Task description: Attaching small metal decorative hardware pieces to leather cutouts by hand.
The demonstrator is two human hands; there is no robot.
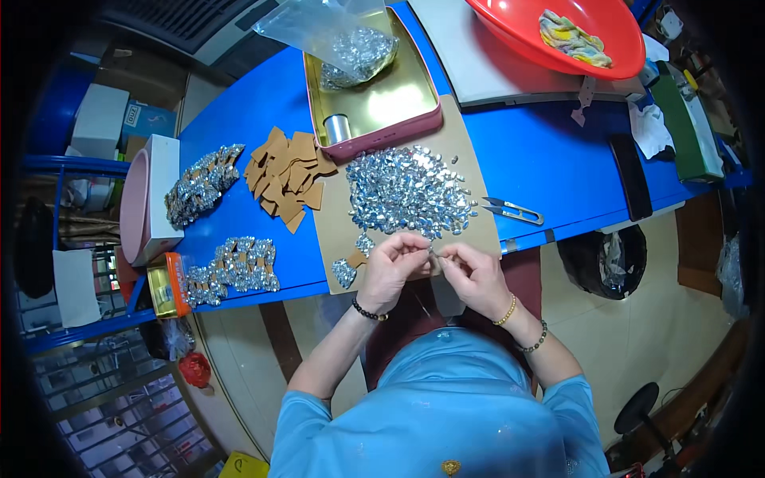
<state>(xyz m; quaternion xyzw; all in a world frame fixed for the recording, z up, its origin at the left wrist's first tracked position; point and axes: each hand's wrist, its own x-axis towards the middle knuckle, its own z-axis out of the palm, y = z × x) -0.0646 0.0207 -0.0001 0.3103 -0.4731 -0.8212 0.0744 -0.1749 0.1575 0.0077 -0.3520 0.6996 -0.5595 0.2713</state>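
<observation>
My left hand and my right hand meet at the near edge of the brown board. Both are closed in a pinch, fingertips almost touching around something tiny with a silvery glint, too small to name. A thin pale line, perhaps thread, hangs below them. Just beyond the fingers lies a wide heap of silver faceted gems. Beside my left hand rests a brown card with silver gem clusters at its ends. Thread snips lie right of the heap.
Brown card pieces are piled left of the board. Finished-looking silver bundles lie farther left. A pink-rimmed tin holds a spool and a bag of gems. A red basin stands far right, a dark phone-like slab nearer.
</observation>
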